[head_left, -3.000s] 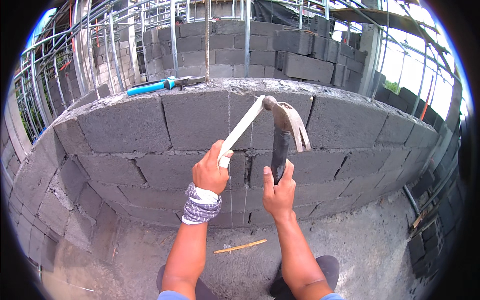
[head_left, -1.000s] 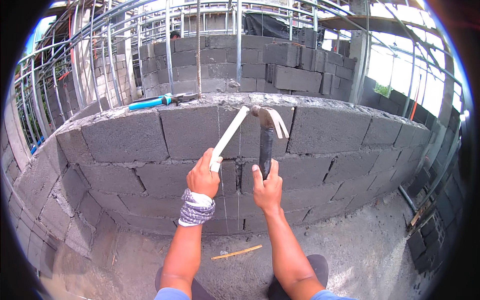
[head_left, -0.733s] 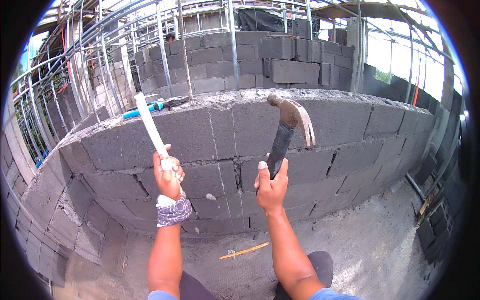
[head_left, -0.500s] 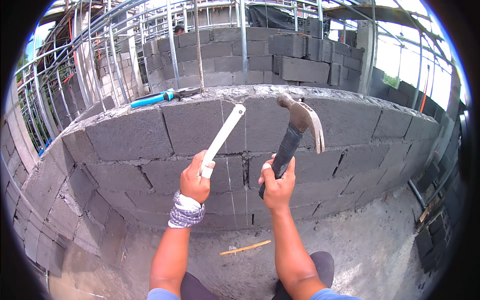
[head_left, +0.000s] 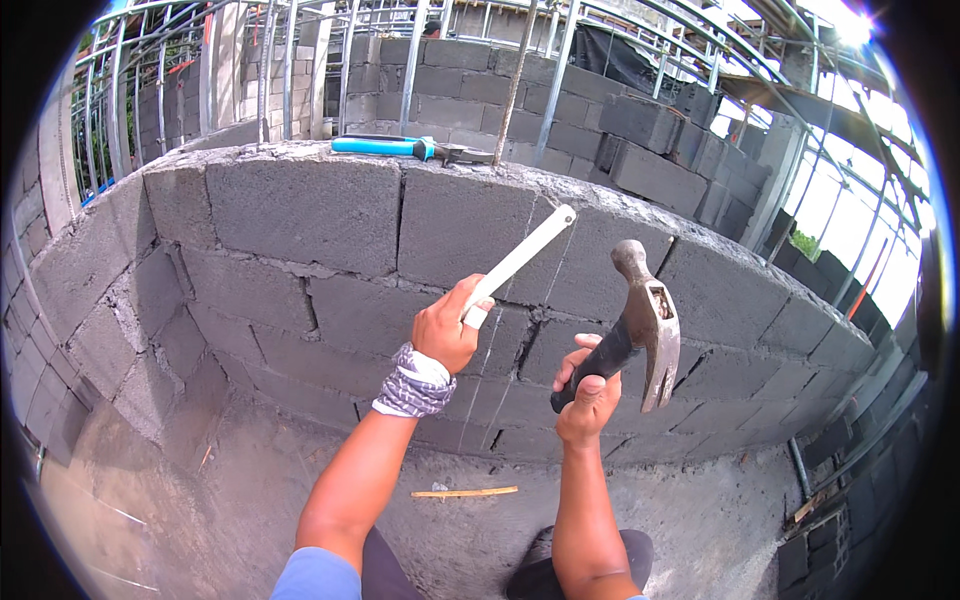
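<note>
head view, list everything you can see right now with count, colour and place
claw hammer: 1, grey head, black handle, in right hand
white strip: 1, white, in left hand
pliers: 1, blue handles, on wall top
block wall: 1, grey, in front
thin lines: 2, white, down wall face
rod: 1, brownish, upright at wall top
metal poles: many, silvery, behind wall
stacked blocks: several, grey, beyond wall
sheet: 1, black, background
stick: 1, yellowish, on floor
wrist wrap: 1, white and grey, left wrist
left hand: 1, bare, centre
right hand: 1, bare, right of centre
</note>
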Motion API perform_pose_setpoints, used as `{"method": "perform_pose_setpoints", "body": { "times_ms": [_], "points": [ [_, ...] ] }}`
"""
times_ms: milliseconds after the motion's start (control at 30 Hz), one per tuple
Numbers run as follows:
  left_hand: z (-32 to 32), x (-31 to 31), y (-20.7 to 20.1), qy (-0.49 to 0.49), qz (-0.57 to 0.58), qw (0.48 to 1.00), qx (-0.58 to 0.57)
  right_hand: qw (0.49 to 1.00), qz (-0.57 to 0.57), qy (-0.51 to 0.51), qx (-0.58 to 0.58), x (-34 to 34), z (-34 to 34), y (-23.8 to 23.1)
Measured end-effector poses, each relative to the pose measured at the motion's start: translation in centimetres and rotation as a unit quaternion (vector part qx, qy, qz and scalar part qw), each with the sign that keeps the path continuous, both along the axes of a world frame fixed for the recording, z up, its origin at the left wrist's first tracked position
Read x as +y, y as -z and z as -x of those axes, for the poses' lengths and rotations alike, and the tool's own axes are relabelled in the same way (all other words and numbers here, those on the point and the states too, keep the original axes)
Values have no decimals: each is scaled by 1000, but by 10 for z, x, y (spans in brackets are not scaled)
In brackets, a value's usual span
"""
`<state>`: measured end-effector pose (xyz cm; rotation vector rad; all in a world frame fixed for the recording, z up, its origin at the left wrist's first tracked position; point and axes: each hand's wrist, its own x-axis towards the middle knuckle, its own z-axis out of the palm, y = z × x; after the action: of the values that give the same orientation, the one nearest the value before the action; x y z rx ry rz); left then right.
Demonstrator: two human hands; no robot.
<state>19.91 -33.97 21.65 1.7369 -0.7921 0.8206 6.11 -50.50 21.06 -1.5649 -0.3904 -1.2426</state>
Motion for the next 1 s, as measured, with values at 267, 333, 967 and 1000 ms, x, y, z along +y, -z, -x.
{"method": "perform_pose_setpoints", "body": {
  "times_ms": [267,333,967,1000],
  "points": [
    [-4,-5,6,16,4,999,30,1000,-17,-21,7,8,4,-17],
    [-5,-6,8,22,11,999,25,999,-18,-4,-47,9,-4,-17],
    [7,-8,3,-22,28,999,17,999,-6,38,29,12,4,-17],
    [7,-7,4,-18,23,999,19,999,-7,31,34,13,4,-15]
  ]
}}
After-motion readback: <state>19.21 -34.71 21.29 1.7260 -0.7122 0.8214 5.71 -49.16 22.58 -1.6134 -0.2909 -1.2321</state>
